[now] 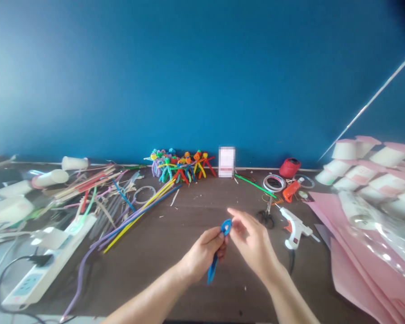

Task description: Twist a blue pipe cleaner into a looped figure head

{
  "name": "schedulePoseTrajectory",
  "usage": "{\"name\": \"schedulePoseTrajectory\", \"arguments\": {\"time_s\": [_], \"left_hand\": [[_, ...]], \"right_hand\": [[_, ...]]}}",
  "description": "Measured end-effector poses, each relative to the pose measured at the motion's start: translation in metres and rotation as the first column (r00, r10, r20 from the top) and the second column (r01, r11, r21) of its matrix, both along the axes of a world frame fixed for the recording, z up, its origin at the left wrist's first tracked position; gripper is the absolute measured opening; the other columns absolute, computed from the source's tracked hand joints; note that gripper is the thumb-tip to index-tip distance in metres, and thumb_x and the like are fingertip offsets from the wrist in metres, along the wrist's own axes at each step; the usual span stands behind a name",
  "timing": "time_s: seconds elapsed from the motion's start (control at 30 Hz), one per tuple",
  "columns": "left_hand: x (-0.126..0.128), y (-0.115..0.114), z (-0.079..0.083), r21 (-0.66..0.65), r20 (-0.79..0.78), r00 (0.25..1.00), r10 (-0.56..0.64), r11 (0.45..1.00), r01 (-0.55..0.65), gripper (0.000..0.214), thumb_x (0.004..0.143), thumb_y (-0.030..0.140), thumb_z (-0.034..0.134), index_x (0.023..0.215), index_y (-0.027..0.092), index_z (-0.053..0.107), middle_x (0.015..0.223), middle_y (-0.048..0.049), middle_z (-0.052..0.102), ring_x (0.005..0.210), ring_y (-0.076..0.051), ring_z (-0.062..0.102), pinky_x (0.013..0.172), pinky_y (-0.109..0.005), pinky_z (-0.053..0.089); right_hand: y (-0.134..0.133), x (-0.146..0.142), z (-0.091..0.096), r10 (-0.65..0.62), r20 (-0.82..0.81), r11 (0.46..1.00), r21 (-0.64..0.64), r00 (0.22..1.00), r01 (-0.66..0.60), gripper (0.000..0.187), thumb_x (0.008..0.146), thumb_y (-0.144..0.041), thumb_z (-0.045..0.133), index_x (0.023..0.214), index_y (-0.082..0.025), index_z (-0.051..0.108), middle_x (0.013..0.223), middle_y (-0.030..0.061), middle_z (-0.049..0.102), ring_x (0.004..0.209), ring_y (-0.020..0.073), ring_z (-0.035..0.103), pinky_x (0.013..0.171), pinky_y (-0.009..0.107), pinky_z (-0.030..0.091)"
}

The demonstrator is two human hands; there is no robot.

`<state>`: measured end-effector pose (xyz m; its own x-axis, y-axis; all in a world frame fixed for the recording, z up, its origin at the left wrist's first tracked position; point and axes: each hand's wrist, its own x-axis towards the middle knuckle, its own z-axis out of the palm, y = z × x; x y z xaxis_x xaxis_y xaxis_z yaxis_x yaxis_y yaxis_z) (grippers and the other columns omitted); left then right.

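The left hand [204, 252] grips a blue pipe cleaner [212, 271], bent into a narrow loop above a doubled tail, over the brown table [162, 274]. The right hand [253, 238] is open, fingertips just beside the loop. Past it lie a white-and-orange glue gun [295, 229] and black-handled scissors [266, 217]. Farther off, pipe-cleaner figures [180, 167] stand near a blurred card [227, 162], its writing unreadable.

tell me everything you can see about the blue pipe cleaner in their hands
The blue pipe cleaner is a bright blue, fuzzy-looking wire stem, bent into a narrow loop at its upper end, with a doubled-looking tail tapering downward and slightly outward. The left hand pinches it near the base of the loop, holding it roughly upright above the brown tabletop without resting on it. The right hand is open just beside the loop; whether it touches the loop cannot be told.
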<state>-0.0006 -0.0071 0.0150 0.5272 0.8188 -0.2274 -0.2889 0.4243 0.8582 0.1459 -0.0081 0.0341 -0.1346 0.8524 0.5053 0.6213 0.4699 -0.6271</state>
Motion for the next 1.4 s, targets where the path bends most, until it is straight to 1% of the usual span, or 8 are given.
{"name": "schedulePoseTrajectory", "arguments": {"time_s": [0.1, 0.2, 0.3, 0.47, 0.6, 0.77, 1.13, 1.4], "left_hand": [[-0.001, 0.002, 0.002, 0.002, 0.024, 1.0, -0.008, 1.0, 0.008, 0.021, 0.078, 0.034, 0.05, 0.072, 0.014, 0.047, 0.061, 0.0031, 0.035, 0.054, -0.008, 0.035, 0.055, -0.023, 0.032], [-0.003, 0.004, 0.005, 0.033, 0.041, 0.999, -0.028, 0.999, 0.027, 0.023, 0.077, 0.036, 0.051, 0.07, 0.014, 0.048, 0.062, 0.0029, 0.035, 0.056, -0.008, 0.036, 0.059, -0.024, 0.033], [-0.004, 0.005, 0.005, 0.038, -0.02, 0.999, -0.041, 0.998, 0.041, 0.026, 0.076, 0.039, 0.053, 0.07, 0.014, 0.048, 0.064, 0.0025, 0.036, 0.057, -0.008, 0.036, 0.06, -0.024, 0.034], [-0.002, 0.001, 0.0, 0.007, -0.053, 0.996, -0.078, 0.997, 0.078, 0.026, 0.076, 0.041, 0.051, 0.072, 0.015, 0.046, 0.063, 0.0031, 0.034, 0.054, -0.007, 0.032, 0.052, -0.021, 0.03], [0.001, -0.001, -0.005, 0.036, -0.077, 0.996, -0.037, 0.999, 0.04, 0.03, 0.075, 0.044, 0.052, 0.07, 0.016, 0.044, 0.06, 0.0036, 0.033, 0.053, -0.007, 0.029, 0.051, -0.021, 0.026], [0.005, -0.001, -0.008, 0.086, -0.126, 0.992, 0.002, 0.996, 0.009, 0.036, 0.072, 0.05, 0.052, 0.068, 0.016, 0.044, 0.058, 0.0039, 0.034, 0.053, -0.008, 0.028, 0.049, -0.022, 0.024], [0.008, -0.004, -0.007, 0.108, -0.18, 0.98, 0.083, 0.992, -0.064, 0.038, 0.071, 0.053, 0.053, 0.069, 0.015, 0.047, 0.057, 0.004, 0.034, 0.053, -0.008, 0.029, 0.05, -0.022, 0.025], [0.005, -0.004, -0.005, 0.151, -0.176, 0.983, 0.057, 0.988, -0.03, 0.04, 0.071, 0.055, 0.051, 0.071, 0.015, 0.048, 0.058, 0.0039, 0.034, 0.053, -0.008, 0.028, 0.049, -0.023, 0.022]], "right_hand": [[-0.003, -0.001, -0.002, -0.007, -0.112, 0.997, -0.071, 0.994, -0.001, 0.027, 0.081, -0.018, 0.049, 0.107, -0.02, 0.054, 0.078, 0.002, 0.061, 0.067, 0.0136, 0.058, 0.067, 0.026, 0.049], [-0.005, -0.003, -0.004, -0.016, -0.159, 0.995, -0.101, 0.987, 0.0, 0.023, 0.081, -0.018, 0.05, 0.103, -0.02, 0.055, 0.075, 0.0014, 0.061, 0.065, 0.0131, 0.058, 0.064, 0.026, 0.049], [-0.006, -0.004, -0.004, 0.02, -0.172, 0.995, -0.091, 0.985, -0.036, 0.027, 0.08, -0.015, 0.049, 0.107, -0.021, 0.055, 0.077, 0.0022, 0.06, 0.067, 0.0135, 0.057, 0.063, 0.025, 0.049], [-0.007, -0.005, 0.0, 0.021, -0.079, 0.999, -0.047, 0.997, -0.025, 0.031, 0.077, -0.009, 0.046, 0.103, -0.021, 0.057, 0.085, 0.0045, 0.06, 0.075, 0.0151, 0.058, 0.069, 0.027, 0.049], [-0.007, -0.007, 0.002, -0.032, -0.013, 0.999, -0.009, 0.999, 0.032, 0.028, 0.074, -0.007, 0.048, 0.097, -0.02, 0.058, 0.082, 0.0048, 0.061, 0.073, 0.0159, 0.058, 0.067, 0.028, 0.049], [-0.006, -0.01, 0.002, -0.048, 0.044, 0.999, 0.002, 0.998, 0.048, 0.026, 0.074, -0.004, 0.046, 0.092, -0.019, 0.057, 0.08, 0.0046, 0.06, 0.078, 0.0177, 0.058, 0.07, 0.03, 0.049], [-0.007, -0.014, -0.004, -0.09, 0.028, 0.994, 0.065, 0.996, 0.088, 0.026, 0.073, -0.001, 0.043, 0.087, -0.019, 0.056, 0.076, 0.0042, 0.059, 0.076, 0.0178, 0.057, 0.068, 0.03, 0.048], [-0.006, -0.01, 0.002, -0.067, 0.049, 0.997, -0.031, 0.997, 0.068, 0.021, 0.073, -0.005, 0.049, 0.087, -0.02, 0.054, 0.074, 0.0015, 0.058, 0.069, 0.0154, 0.056, 0.064, 0.025, 0.046]]}}
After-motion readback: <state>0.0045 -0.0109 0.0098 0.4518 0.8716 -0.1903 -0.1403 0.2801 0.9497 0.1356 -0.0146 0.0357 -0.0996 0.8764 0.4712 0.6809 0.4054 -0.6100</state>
